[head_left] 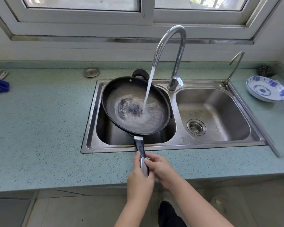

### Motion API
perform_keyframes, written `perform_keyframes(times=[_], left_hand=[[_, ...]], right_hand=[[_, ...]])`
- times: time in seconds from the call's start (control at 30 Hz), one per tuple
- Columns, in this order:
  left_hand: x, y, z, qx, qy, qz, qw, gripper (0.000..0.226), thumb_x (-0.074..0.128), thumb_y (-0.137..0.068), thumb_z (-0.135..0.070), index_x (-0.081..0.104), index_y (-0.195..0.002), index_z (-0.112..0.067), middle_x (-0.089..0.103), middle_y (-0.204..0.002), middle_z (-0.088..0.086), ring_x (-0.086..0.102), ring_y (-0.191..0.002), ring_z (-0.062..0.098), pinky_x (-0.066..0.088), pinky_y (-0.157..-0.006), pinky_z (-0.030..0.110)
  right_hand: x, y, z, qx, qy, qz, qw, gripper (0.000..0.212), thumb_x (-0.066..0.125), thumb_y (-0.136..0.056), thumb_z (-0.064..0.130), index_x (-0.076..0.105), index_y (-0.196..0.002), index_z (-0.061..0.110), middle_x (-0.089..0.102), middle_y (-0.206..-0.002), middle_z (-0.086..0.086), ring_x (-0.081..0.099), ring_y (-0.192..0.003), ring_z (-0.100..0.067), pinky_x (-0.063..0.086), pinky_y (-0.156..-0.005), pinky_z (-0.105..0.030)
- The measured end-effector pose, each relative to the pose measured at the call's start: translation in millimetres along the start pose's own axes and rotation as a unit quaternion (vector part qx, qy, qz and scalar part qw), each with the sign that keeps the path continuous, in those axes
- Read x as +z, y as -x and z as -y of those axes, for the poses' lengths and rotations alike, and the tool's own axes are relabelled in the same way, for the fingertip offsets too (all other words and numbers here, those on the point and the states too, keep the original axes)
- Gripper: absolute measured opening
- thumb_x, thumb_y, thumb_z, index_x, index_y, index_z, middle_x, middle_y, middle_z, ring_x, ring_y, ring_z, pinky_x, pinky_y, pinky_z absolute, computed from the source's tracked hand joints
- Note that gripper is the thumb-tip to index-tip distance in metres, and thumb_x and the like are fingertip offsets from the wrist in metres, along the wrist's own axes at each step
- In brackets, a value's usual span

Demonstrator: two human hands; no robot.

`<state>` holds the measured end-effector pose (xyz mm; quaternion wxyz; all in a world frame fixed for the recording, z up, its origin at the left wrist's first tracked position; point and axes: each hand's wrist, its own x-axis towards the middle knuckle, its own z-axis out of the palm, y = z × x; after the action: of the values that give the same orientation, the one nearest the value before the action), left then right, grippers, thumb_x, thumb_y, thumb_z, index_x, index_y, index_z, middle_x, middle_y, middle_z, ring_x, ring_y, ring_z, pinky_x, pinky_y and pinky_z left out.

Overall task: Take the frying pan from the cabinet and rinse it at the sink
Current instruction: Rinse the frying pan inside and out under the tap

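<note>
Both hands are gripping the frying pan (pixel 136 105) by its long handle: the left hand (pixel 140 179) is wrapping the near end, the right hand (pixel 161 167) is closing on it from the right side. The pan is extending away from the hands, held over the left basin of the sink (pixel 175 145), slightly tilted. One stream of water (pixel 148 87) is falling from the tall curved tap (pixel 170 46) into the round black pan. Two steel basins are showing; two metal taps are standing behind them. Blue-patterned bowls (pixel 266 89) are resting on the speckled green surface (pixel 39 128).
</note>
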<state>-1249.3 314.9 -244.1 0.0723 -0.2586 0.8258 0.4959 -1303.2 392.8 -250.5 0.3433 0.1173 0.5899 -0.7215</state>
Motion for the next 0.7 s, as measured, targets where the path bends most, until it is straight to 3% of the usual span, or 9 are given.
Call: perform_keyframes(times=[0.1, 0.27, 0.47, 0.6, 0.7], left_hand=[[1, 3, -5, 0.016, -0.038, -0.02, 0.999, 0.074, 0.058, -0.084, -0.024, 0.017, -0.144, -0.034, 0.07, -0.095, 0.013, 0.064, -0.087, 0.032, 0.043, -0.066, 0.031], [2, 4, -8, 0.024, -0.072, -0.023, 0.997, 0.074, 0.057, -0.084, -0.026, 0.015, -0.145, -0.033, 0.07, -0.089, 0.014, 0.064, -0.084, 0.033, 0.04, -0.063, 0.031], [4, 6, -10, -0.035, 0.043, 0.004, 0.998, 0.069, 0.06, -0.079, -0.019, 0.029, -0.136, -0.042, 0.064, -0.081, 0.004, 0.064, -0.077, 0.033, 0.057, -0.067, 0.047], [11, 5, -6, -0.035, 0.074, 0.006, 0.997, 0.068, 0.064, -0.078, -0.02, 0.032, -0.135, -0.039, 0.065, -0.084, 0.006, 0.064, -0.077, 0.032, 0.057, -0.068, 0.043], [14, 2, 0, -0.031, 0.075, 0.008, 0.997, 0.068, 0.064, -0.079, -0.02, 0.032, -0.136, -0.037, 0.067, -0.092, 0.01, 0.064, -0.081, 0.035, 0.056, -0.069, 0.042]], right_hand=[[-3, 1, 1, 0.008, -0.028, 0.012, 1.0, 0.032, 0.046, -0.091, -0.003, 0.057, -0.12, 0.004, 0.068, -0.088, -0.004, 0.066, -0.075, -0.01, 0.053, -0.065, -0.017], [-4, 3, 1, 0.01, -0.03, 0.016, 0.999, 0.031, 0.045, -0.092, -0.002, 0.06, -0.116, 0.009, 0.069, -0.083, 0.0, 0.064, -0.07, -0.007, 0.051, -0.061, -0.016], [-7, 5, 4, -0.011, -0.001, -0.007, 1.0, 0.033, 0.049, -0.089, -0.004, 0.057, -0.121, 0.0, 0.065, -0.095, -0.011, 0.063, -0.081, -0.016, 0.053, -0.07, -0.019], [-7, 7, 4, -0.022, 0.034, -0.036, 0.999, 0.032, 0.051, -0.088, -0.005, 0.057, -0.12, -0.001, 0.065, -0.097, -0.015, 0.062, -0.076, -0.017, 0.052, -0.069, -0.021], [-5, 7, 2, -0.024, 0.057, -0.042, 0.997, 0.03, 0.052, -0.088, -0.004, 0.06, -0.116, 0.002, 0.066, -0.081, -0.01, 0.064, -0.067, -0.011, 0.053, -0.061, -0.016]])
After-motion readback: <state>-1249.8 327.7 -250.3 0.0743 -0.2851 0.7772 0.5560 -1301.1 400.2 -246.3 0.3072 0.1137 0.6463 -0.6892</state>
